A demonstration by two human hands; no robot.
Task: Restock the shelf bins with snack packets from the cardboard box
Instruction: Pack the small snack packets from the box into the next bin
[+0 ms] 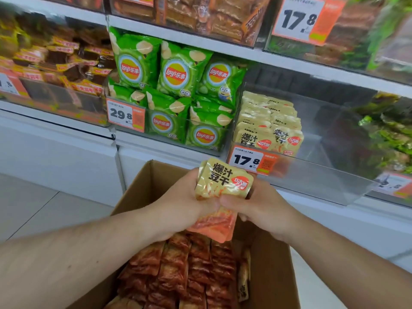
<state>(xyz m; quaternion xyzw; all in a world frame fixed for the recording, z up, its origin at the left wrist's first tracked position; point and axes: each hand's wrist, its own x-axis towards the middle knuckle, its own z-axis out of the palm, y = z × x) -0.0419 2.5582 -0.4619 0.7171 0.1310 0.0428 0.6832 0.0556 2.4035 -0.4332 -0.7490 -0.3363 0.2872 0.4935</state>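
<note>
Right now both hands are clamped on a stack of packets (223,181) held just above the far edge of the box (142,186): the left hand (180,204) grips the stack from its left side, the right hand (263,206) from its right, thumbs curled over the front. The top packet is yellow with black characters; orange packets show beneath it in the same bunch.

By my reading, the step in hand is the carry from box to shelf, with the stack lifted but not yet placed. The matching bin (312,179), straight ahead behind the price tag (247,160) reading 17.8, already holds the same yellow packets in rows along its left side, while its right side looks bare. The next move probably calls for raising the stack over the bin's clear front wall and setting it down beside those rows, keeping the bunch squeezed so no packet slips out.

The box holds upright rows of reddish-brown packets, packed tight, with 1 paler packet against its right wall. Left of the target bin, another bin (124,128) is filled with green chip bags (176,72) and is tagged 29.8.
</note>
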